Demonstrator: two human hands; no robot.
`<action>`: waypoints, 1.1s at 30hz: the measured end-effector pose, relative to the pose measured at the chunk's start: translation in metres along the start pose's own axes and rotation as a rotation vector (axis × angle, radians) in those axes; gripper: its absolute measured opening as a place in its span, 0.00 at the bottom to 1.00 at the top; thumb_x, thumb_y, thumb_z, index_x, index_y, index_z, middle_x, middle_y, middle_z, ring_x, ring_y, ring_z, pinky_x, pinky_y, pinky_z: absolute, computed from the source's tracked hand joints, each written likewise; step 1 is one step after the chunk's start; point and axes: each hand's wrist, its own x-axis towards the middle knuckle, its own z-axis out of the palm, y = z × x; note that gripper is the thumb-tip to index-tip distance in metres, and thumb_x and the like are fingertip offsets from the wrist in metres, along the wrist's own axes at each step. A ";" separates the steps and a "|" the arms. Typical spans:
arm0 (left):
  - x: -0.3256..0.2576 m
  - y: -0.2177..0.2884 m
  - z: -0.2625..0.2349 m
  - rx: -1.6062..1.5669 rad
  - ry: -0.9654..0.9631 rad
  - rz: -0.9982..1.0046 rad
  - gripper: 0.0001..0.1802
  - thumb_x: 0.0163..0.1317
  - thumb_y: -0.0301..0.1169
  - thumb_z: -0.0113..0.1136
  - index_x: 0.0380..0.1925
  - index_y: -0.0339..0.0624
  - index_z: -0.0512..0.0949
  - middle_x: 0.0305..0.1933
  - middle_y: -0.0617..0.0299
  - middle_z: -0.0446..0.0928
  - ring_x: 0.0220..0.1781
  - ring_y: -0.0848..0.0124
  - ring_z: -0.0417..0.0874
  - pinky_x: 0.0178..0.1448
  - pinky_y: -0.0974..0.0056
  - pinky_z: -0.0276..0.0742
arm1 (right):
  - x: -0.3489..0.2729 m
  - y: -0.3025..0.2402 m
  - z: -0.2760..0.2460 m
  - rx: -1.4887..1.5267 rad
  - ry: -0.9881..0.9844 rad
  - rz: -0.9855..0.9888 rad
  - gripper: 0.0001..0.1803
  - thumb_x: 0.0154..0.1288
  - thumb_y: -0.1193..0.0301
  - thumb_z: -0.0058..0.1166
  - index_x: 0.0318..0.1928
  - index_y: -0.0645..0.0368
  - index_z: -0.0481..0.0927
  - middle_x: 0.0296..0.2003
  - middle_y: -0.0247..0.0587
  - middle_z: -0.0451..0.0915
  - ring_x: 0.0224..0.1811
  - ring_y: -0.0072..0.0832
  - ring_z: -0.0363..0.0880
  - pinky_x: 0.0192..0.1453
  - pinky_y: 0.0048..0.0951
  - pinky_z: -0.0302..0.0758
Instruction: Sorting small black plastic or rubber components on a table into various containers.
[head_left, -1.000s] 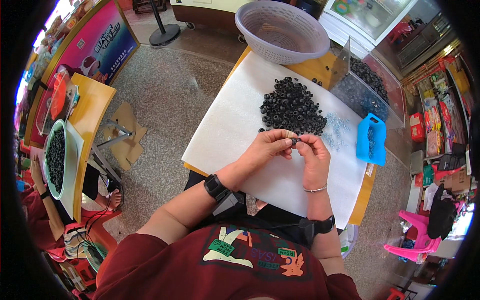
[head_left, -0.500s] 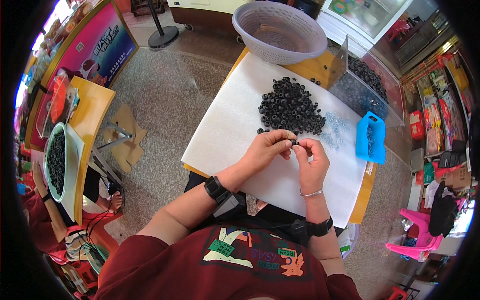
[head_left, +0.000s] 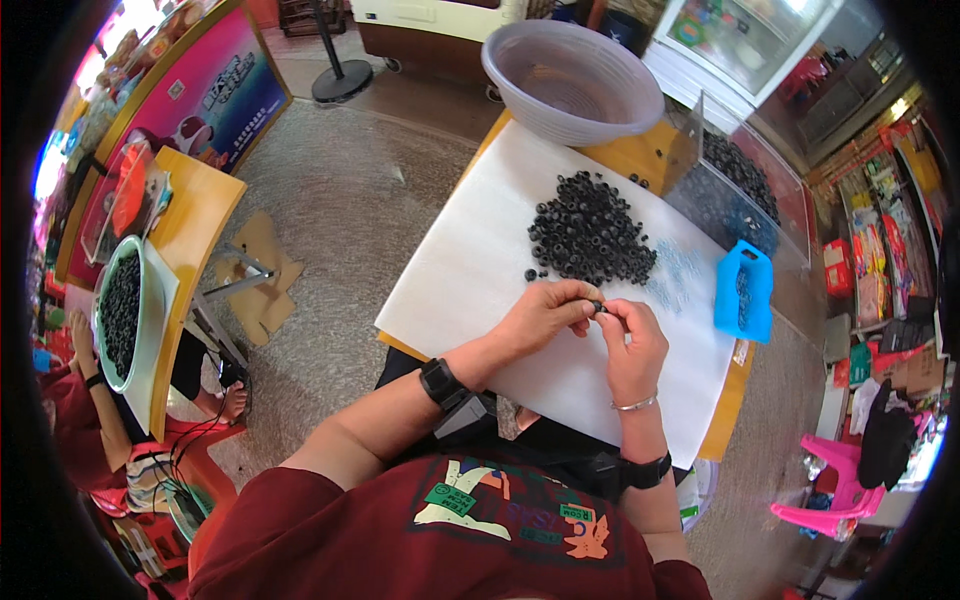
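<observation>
Over the white sheet (head_left: 450, 280) lying on the desk (head_left: 632, 152), the person's left grip (head_left: 540, 318) is pinching a small black part (head_left: 599, 308) between thumb and fingertips, and the right grip (head_left: 640, 355) is closing its own thumb and finger on the part's other side. The fingertips are covering most of the part, so its shape and any fitting in it are hard to make out. Just beyond the hands, a heap of black parts (head_left: 592, 230) is resting on the sheet, the upper ones hiding those beneath. To its right, small clear pieces (head_left: 675, 272) are lying scattered, blending into the white. A blue scoop-like tray (head_left: 762, 290) is holding similar bits, too small to tell singly. The clear box (head_left: 798, 215) behind is blurring its dark contents with reflections. At the left, a co-worker's hand (head_left: 81, 338) is showing beside a pale basin (head_left: 154, 310), the body being cut off by the dark fisheye rim. The shirt print (head_left: 465, 500) is showing letters on green patches, tilted and partly folded; the poster (head_left: 250, 95) is carrying pale slanted lettering above finer lines too small to read.
</observation>
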 end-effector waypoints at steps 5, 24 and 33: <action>-0.004 0.002 0.006 0.025 0.013 -0.019 0.10 0.66 0.28 0.53 0.44 0.35 0.76 0.31 0.66 0.77 0.33 0.79 0.77 0.40 0.72 0.76 | -0.004 -0.001 -0.003 -0.051 0.022 -0.068 0.06 0.55 0.79 0.57 0.35 0.63 0.79 0.30 0.41 0.79 0.32 0.31 0.78 0.37 0.27 0.74; -0.001 0.001 0.006 0.069 -0.147 -0.035 0.13 0.66 0.32 0.53 0.43 0.33 0.78 0.33 0.64 0.78 0.35 0.77 0.78 0.42 0.69 0.77 | -0.024 0.010 0.002 -0.190 0.074 -0.142 0.06 0.56 0.79 0.55 0.35 0.60 0.78 0.31 0.43 0.77 0.35 0.38 0.75 0.42 0.35 0.71; -0.013 0.019 0.001 0.180 -0.116 -0.111 0.13 0.64 0.31 0.53 0.42 0.34 0.78 0.33 0.66 0.77 0.35 0.77 0.75 0.42 0.71 0.72 | -0.025 0.006 0.013 -0.142 0.074 -0.269 0.05 0.56 0.75 0.52 0.35 0.57 0.75 0.28 0.43 0.73 0.34 0.42 0.72 0.40 0.39 0.66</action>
